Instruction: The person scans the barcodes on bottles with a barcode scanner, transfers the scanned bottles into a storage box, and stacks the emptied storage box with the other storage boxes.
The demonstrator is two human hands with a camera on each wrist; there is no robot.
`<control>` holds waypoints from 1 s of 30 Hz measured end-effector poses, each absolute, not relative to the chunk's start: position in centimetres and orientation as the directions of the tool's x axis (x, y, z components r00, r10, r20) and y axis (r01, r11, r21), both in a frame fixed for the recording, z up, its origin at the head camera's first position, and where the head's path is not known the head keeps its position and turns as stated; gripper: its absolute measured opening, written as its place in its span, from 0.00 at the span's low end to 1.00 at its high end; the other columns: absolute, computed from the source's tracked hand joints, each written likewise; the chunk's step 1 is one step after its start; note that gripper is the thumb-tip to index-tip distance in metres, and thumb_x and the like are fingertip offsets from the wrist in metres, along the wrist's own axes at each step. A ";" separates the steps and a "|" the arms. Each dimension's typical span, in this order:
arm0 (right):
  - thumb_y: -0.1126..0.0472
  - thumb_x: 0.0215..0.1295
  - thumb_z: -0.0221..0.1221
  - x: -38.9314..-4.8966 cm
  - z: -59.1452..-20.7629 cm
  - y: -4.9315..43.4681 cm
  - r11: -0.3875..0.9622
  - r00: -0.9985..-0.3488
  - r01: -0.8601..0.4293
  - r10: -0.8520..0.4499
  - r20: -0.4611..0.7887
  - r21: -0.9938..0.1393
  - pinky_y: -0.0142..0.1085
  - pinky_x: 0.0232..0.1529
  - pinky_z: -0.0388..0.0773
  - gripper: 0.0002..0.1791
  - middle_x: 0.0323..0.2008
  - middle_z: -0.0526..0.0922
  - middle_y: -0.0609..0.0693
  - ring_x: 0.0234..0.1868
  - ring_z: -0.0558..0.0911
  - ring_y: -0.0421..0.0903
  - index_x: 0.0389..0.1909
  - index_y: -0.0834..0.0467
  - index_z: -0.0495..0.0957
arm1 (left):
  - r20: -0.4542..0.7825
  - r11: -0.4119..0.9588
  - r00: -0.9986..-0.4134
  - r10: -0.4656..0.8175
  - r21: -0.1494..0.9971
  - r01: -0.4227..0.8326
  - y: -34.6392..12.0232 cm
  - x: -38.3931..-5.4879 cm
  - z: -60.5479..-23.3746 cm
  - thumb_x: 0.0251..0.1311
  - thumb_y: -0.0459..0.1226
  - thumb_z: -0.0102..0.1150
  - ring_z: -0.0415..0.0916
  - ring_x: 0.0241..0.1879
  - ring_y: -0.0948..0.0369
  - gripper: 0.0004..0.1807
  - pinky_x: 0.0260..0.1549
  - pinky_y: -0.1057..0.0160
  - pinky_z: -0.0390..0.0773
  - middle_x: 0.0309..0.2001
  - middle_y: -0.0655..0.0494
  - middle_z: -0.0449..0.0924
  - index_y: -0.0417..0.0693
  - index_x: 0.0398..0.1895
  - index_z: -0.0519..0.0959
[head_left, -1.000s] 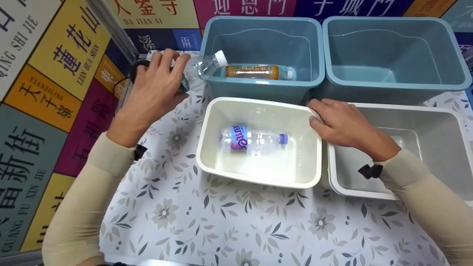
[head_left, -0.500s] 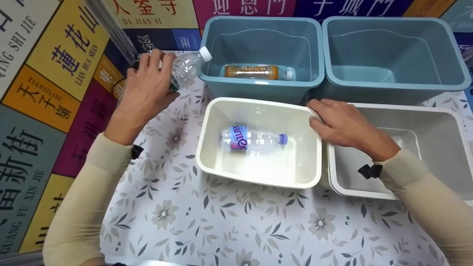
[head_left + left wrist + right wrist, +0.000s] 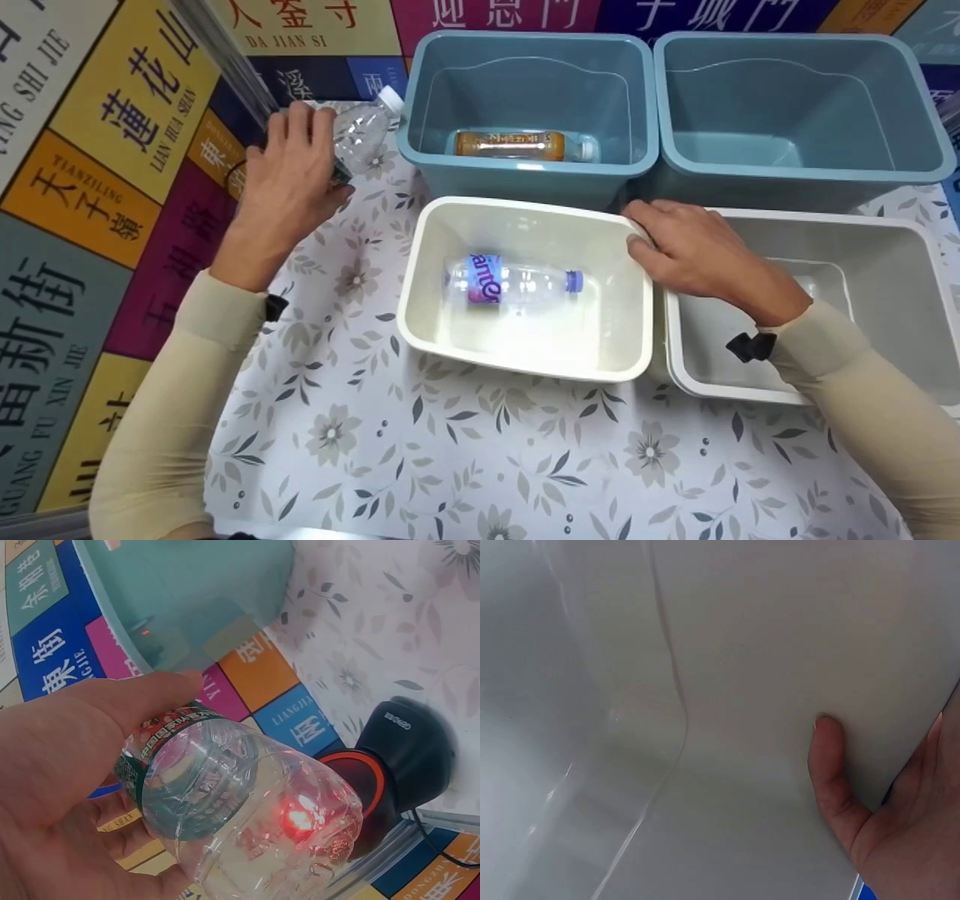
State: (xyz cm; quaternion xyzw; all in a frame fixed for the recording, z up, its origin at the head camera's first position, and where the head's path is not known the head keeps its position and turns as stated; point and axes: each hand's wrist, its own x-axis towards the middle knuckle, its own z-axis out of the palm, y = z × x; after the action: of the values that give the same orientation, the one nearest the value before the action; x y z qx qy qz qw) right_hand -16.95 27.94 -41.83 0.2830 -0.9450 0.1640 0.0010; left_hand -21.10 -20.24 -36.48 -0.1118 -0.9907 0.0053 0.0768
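My left hand [image 3: 289,172] grips a clear plastic bottle [image 3: 364,131] with a white cap and a green label, tilted beside the back left blue bin [image 3: 529,165]. In the left wrist view a black scanner [image 3: 409,754] with an orange ring stands right at the bottle's base. A red glow shows on that base. My right hand [image 3: 697,251] holds the right rim of the front left cream bin [image 3: 487,330], its thumb [image 3: 829,757] against a pale bin wall in the right wrist view. Inside the cream bin lies a clear bottle [image 3: 517,281] with a purple cap.
An orange-brown bottle [image 3: 517,145] lies in the back left blue bin. Another blue bin [image 3: 795,176] adjoins it, with a greyish-white bin [image 3: 892,315] in front. Printed panels [image 3: 97,247] wall the left and back. A flowered cloth [image 3: 450,457] covers the table.
My left hand has drawn the clear bottle leftward, so its cap no longer overlaps the blue bin's inside. My right hand keeps its grip on the cream bin's rim.
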 end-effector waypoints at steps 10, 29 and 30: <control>0.54 0.73 0.48 -16.9 -41.8 27.8 0.784 -0.839 -0.537 -0.535 0.101 -0.310 0.46 0.33 0.71 0.13 0.33 0.79 0.47 0.35 0.77 0.46 0.50 0.50 0.77 | 0.194 0.974 -0.955 0.225 -0.045 0.221 -21.3 -21.5 -37.5 0.52 0.48 0.73 0.62 0.52 0.38 0.45 0.29 0.31 0.74 0.57 0.37 0.61 0.39 0.64 0.57; 0.53 0.73 0.49 -16.9 -41.8 27.9 0.786 -0.840 -0.535 -0.533 0.099 -0.309 0.46 0.33 0.70 0.12 0.32 0.78 0.48 0.35 0.77 0.47 0.49 0.51 0.76 | 0.099 0.993 -0.988 0.120 -0.014 0.119 -22.7 -23.1 -39.2 0.58 0.47 0.70 0.58 0.63 0.37 0.47 0.44 0.25 0.71 0.65 0.38 0.57 0.43 0.71 0.52; 0.53 0.73 0.49 -16.9 -41.8 27.9 0.787 -0.841 -0.534 -0.532 0.099 -0.310 0.46 0.33 0.70 0.12 0.32 0.78 0.48 0.35 0.77 0.47 0.49 0.51 0.76 | 0.096 0.993 -0.989 0.116 -0.011 0.116 -22.7 -23.2 -39.2 0.58 0.47 0.70 0.57 0.63 0.37 0.47 0.45 0.25 0.71 0.65 0.38 0.57 0.43 0.71 0.51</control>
State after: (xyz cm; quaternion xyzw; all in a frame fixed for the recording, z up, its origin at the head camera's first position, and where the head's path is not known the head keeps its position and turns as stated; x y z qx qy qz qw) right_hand -16.88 27.90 -41.83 0.2820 -0.9451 0.1651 0.0031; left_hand -23.15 -22.74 -39.18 -0.0581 -0.9971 0.0027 0.0482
